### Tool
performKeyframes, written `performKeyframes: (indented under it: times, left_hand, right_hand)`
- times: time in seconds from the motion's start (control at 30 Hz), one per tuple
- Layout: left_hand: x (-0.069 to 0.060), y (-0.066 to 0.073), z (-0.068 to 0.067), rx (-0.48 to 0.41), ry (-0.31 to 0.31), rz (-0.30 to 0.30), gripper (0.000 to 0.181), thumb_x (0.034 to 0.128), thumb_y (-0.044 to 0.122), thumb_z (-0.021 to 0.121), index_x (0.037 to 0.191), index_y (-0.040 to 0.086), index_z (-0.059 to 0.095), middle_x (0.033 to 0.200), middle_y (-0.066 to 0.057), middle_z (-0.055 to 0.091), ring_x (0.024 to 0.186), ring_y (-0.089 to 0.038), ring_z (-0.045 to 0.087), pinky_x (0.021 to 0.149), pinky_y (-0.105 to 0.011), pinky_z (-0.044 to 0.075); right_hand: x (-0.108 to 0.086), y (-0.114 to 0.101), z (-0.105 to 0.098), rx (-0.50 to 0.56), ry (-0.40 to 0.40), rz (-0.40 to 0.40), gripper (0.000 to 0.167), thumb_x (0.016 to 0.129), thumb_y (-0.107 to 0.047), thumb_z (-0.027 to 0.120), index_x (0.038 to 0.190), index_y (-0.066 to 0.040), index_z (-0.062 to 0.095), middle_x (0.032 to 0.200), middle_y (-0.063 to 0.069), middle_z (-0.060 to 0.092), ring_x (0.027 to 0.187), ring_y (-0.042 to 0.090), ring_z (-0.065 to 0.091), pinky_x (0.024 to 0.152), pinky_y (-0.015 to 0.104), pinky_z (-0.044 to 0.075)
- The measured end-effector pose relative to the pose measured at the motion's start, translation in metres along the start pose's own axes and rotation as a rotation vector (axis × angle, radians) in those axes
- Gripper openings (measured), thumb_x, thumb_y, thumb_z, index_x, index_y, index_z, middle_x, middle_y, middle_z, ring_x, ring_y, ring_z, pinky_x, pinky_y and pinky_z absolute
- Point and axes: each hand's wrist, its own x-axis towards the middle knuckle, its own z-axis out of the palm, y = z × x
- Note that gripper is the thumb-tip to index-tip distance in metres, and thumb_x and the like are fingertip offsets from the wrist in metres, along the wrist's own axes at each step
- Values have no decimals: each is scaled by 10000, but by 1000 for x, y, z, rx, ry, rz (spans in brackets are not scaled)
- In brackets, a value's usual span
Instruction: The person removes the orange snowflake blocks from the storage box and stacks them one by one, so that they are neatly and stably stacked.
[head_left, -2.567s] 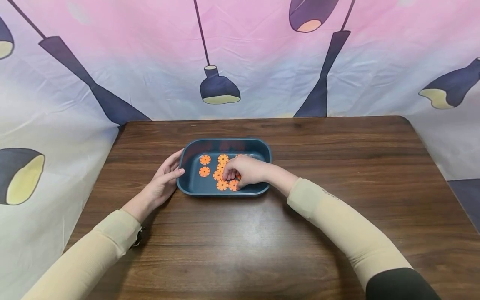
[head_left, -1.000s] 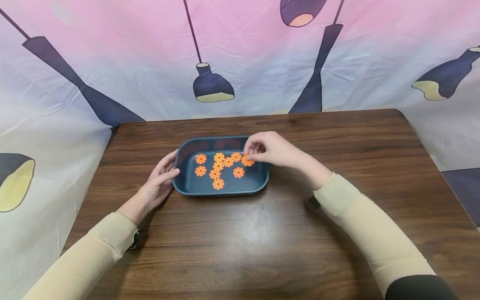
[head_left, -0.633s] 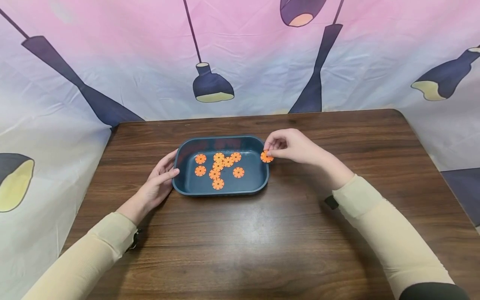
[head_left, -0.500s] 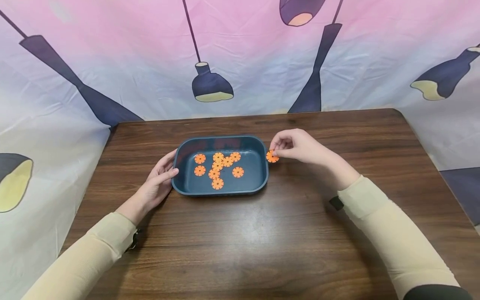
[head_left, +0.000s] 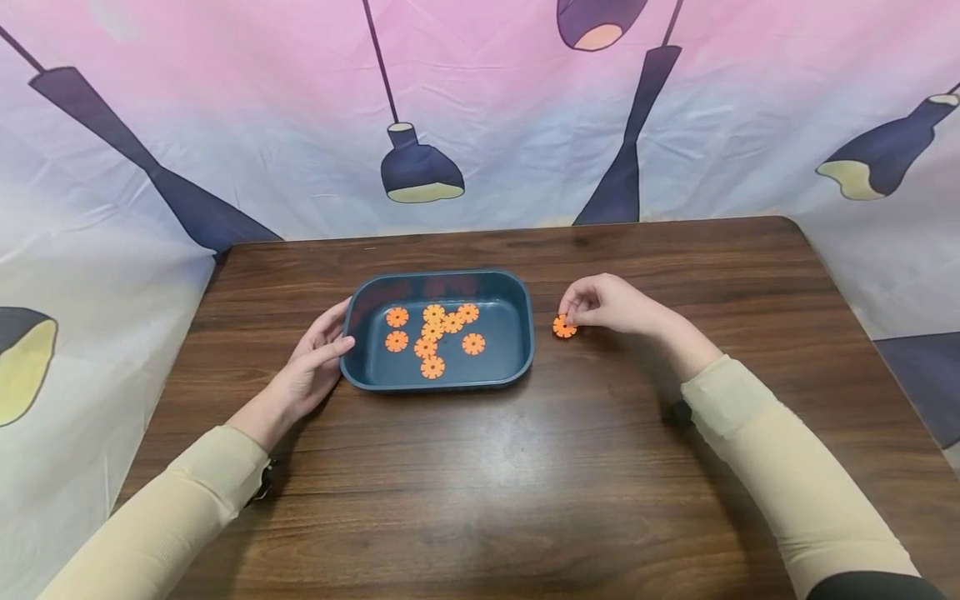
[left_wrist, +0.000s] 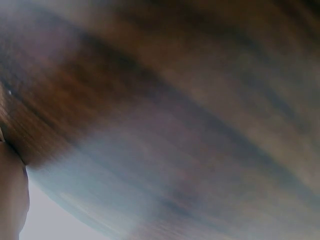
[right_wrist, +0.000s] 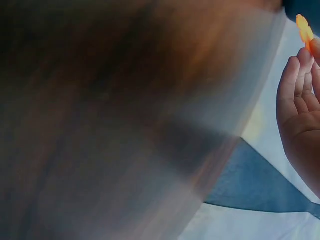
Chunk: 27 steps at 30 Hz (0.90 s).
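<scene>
A dark blue rectangular tray (head_left: pixel 437 387) stands on the wooden table in the head view. Several orange notched plastic discs (head_left: pixel 432 367) lie inside, some overlapping in a cluster. My left hand (head_left: pixel 315 358) holds the tray's left end, thumb at the rim and fingers along the outer wall. Right of the tray, my right hand (head_left: pixel 618 307) pinches one orange notched disc (head_left: pixel 565 326) between thumb and fingers. Whether this disc touches the table I cannot tell. In the right wrist view the pinched disc (right_wrist: pixel 304 31) shows edge-on at the fingertips.
The brown wooden table (head_left: pixel 480 500) extends around the tray. A printed cloth (head_left: pixel 322 108) with lamp drawings hangs behind and beside it. The left wrist view is mostly blurred tabletop (left_wrist: pixel 165 125).
My right hand has reached into the tray, pinched an orange disc and carried it over the right rim, then lower beside the tray. The left hand keeps its hold.
</scene>
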Motion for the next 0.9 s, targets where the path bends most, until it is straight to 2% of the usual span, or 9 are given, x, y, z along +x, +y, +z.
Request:
performKeyframes:
  times: [0.3, 0.9]
  left_hand:
    - [0, 1, 0, 12, 2, -7, 600, 1082, 30, 508, 1636, 206, 358, 1542, 132, 451, 1412, -16, 445, 1083, -168, 457]
    - [-1, 1, -1, 9, -7, 1, 605, 1090, 38, 505, 1652, 181, 333, 1582, 94, 434, 1436, -41, 437, 1092, -173, 458]
  right_hand:
    - [3, 17, 0, -30, -32, 25, 68, 952, 15, 733, 1013, 7, 760, 913, 132, 753, 835, 145, 644, 744, 201, 514]
    - [7, 19, 3, -108, -11, 47, 75, 913, 24, 774, 982, -6, 776, 872, 89, 746, 814, 144, 641, 751, 208, 521]
